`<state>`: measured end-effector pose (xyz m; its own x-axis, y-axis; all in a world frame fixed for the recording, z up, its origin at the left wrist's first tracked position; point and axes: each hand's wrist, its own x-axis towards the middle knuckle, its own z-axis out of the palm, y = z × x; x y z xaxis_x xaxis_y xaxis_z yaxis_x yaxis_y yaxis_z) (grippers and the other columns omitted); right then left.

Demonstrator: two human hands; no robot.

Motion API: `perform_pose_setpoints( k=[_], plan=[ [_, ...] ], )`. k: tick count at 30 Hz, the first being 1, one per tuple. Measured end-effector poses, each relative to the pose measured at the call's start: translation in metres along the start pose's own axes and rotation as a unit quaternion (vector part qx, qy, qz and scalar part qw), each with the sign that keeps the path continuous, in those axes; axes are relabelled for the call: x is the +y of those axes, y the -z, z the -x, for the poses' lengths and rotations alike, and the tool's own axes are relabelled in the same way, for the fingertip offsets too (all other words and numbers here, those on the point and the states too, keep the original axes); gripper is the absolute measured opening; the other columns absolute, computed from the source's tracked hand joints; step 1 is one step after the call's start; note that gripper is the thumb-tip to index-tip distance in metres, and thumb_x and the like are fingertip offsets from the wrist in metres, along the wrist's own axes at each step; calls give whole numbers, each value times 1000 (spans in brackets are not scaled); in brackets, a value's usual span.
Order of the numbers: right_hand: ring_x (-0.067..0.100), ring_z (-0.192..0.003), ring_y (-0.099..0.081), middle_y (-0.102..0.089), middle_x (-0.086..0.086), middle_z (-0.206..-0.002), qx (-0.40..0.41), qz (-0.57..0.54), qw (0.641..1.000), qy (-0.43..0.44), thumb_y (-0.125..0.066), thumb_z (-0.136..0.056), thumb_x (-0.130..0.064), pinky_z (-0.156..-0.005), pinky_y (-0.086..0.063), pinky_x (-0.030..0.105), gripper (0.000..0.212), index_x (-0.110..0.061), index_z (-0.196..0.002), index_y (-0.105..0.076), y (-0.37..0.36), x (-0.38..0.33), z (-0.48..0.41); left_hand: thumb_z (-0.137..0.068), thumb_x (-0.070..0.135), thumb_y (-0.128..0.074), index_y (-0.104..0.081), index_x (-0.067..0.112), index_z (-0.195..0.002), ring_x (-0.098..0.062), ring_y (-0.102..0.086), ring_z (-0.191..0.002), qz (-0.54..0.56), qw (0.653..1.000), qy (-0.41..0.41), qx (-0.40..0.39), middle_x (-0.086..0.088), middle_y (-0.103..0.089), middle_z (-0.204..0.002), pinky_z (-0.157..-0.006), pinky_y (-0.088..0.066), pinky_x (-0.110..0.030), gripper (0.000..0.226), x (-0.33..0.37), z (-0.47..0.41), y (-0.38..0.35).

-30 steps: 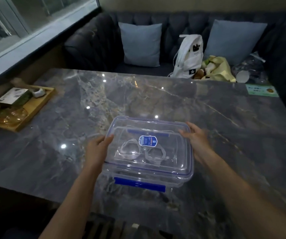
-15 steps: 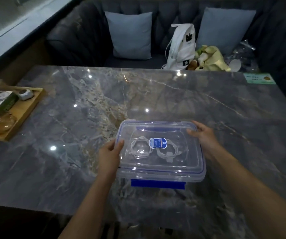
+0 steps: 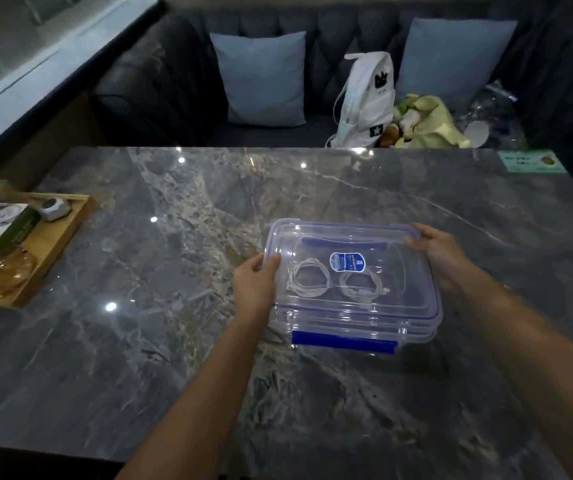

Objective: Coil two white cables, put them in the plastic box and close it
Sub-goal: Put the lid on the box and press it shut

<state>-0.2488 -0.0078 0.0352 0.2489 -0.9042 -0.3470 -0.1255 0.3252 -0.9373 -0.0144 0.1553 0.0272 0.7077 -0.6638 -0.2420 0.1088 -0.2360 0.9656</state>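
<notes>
A clear plastic box [image 3: 413, 327] with blue latches sits on the grey marble table [image 3: 174, 341], its lid [image 3: 406, 292] lying on top. Through the lid I see two coiled white cables side by side: one on the left [image 3: 307, 278], one on the right [image 3: 361, 284]. My left hand [image 3: 255, 282] grips the box's left edge, thumb on the lid. My right hand [image 3: 439, 254] grips the far right corner of the lid. The front blue latch [image 3: 344, 341] hangs at the near side.
A wooden tray [image 3: 53, 251] with a small box and amber glassware stands at the table's left edge. Behind the table is a dark sofa with two grey cushions [image 3: 261, 77], a white backpack [image 3: 366, 98] and bags. A green card [image 3: 531, 161] lies at the far right corner.
The box appears further right in view, largely because the camera turned. Both hands keep their hold on the box's sides.
</notes>
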Motion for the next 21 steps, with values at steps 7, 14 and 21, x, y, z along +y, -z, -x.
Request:
perform_pose_setpoints(
  k=[7, 14, 21],
  plan=[
    [16, -79, -66, -65, 5, -101, 10, 14, 1000, -7, -61, -85, -12, -65, -54, 32, 31, -19, -115, -57, 2, 13, 7, -87, 15, -60, -67, 27, -73, 2, -65, -54, -11, 1000, -13, -20, 16, -71, -58, -50, -52, -14, 21, -16, 6, 4],
    [9, -79, -66, -66, -9, -91, 46, 92, 994, 43, -65, -81, -34, -62, -53, 27, 21, -30, -101, -58, 0, 26, 31, -89, 37, -55, -58, 13, -120, -16, -68, -92, -96, 993, -2, -62, -6, -68, -107, -82, -56, -37, 39, -17, 0, 12],
    [-10, -67, -64, -62, -16, -91, 38, 63, 995, 62, -55, -88, -30, -45, -46, 7, 23, -33, -111, -52, -6, 37, 48, -93, 45, -42, -62, 21, -90, -6, -62, -71, -152, 985, -50, -58, 7, -66, -80, -62, -48, -24, 31, -19, 6, 10]
  ],
)
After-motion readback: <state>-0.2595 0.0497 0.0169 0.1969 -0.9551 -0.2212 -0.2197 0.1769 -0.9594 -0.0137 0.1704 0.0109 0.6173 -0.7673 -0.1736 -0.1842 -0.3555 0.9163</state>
